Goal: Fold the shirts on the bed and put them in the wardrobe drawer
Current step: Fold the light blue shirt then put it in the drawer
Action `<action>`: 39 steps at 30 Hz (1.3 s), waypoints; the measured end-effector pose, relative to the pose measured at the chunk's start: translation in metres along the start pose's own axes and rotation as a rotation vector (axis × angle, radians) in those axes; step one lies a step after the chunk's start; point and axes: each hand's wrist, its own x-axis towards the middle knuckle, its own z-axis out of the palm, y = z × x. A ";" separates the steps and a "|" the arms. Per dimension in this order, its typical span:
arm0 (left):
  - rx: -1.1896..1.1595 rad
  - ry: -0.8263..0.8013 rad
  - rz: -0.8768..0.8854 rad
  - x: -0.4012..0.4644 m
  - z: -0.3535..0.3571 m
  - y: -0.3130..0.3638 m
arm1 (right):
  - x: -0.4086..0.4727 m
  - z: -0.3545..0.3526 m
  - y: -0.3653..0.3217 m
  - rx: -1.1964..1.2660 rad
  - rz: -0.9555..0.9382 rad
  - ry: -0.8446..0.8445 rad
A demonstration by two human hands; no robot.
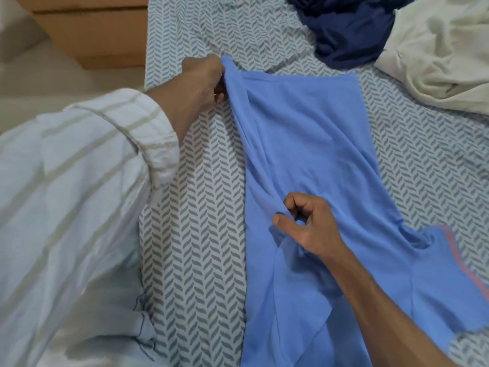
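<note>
Head view: navy shirt (346,30) & cream shirt (439,54) beyond blue shirt (304,133).

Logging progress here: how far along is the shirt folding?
Early. Nothing folded shows. In hand: the light blue shirt lies on the bed, the left hand gripping its far edge, the right hand pinching its middle. Left: the navy garment and cream garment lie crumpled; no drawer in view.

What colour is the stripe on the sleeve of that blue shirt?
Orange-pink, a thin double stripe along the sleeve edge of the blue shirt, seen in the head view.
</note>
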 end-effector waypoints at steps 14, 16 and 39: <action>0.122 -0.042 -0.027 0.037 -0.002 0.005 | 0.000 0.002 0.007 -0.108 -0.055 0.054; 0.183 -0.043 -0.011 0.043 -0.002 0.005 | 0.001 0.003 0.008 -0.118 -0.050 0.055; 0.393 -0.306 0.134 0.057 -0.020 0.007 | 0.001 0.005 0.013 -0.180 -0.076 0.072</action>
